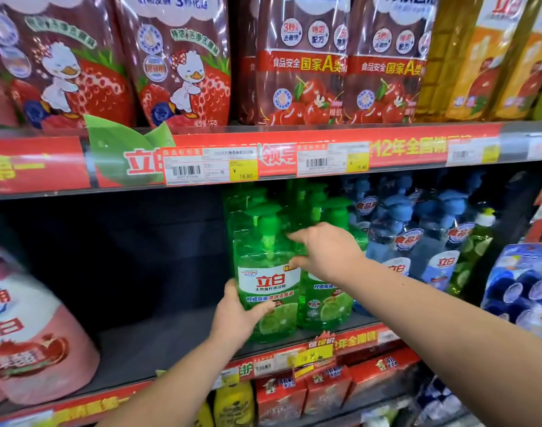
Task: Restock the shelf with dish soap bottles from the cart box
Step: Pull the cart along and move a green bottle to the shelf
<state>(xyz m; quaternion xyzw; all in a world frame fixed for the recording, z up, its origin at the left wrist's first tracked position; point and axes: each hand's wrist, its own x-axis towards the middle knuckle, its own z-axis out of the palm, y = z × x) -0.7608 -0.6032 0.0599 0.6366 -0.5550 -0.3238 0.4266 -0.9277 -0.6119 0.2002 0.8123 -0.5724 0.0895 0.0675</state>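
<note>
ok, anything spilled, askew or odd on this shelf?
No spills or damage visible. The green bottle sits upright, left hand gripping its lower body, right hand holding its shoulder. Only oddity: a wide unfilled stretch of shelf between it and the pink jug, which looks tilted, possibly lens distortion.

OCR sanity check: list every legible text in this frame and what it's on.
"立白": label of the green bottle gripped by the left hand
"16.80": yellow price tag, upper shelf edge
"食品安全 国家A类": cherry pouch
"12年全国": red shelf strip
"立白": blue bottle
Too blurred or small to read: barcode label print, lower price tag.
</note>
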